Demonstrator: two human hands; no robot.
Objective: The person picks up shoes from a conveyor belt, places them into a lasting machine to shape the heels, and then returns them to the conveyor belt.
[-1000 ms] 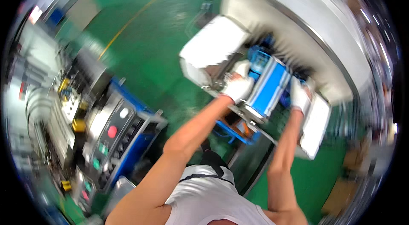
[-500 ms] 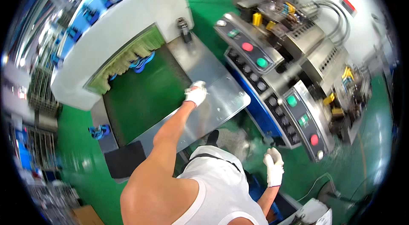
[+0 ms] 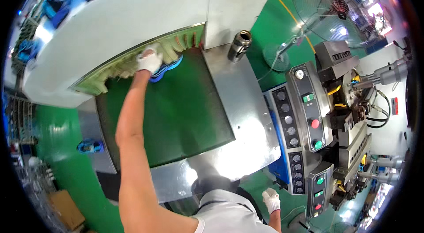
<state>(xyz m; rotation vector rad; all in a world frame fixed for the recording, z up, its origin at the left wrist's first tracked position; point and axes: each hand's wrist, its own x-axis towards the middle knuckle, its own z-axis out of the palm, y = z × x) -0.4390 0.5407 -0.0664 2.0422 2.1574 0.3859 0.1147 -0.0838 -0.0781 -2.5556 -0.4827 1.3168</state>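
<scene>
Left hand, gloved, upper left of frame, closed on blue shoe piece at the curtain strips where the green belt meets the tunnel; best to lift it flat, clear of strips. Right hand hangs lower right, holding nothing, fingers loosely curled. One shoe piece on belt, one fan, one metal can

Count of items, head view.

Gloved hands: 2, left hand and right hand. Blue shoe piece under the left hand: 1. Green conveyor belt: 1. Metal cylinder standing on the steel surround: 1. Standing fan: 1. Control panels with buttons: 3 seen; red buttons: 2, first at; green buttons: 3, first at. Cardboard box on the floor: 1.
</scene>
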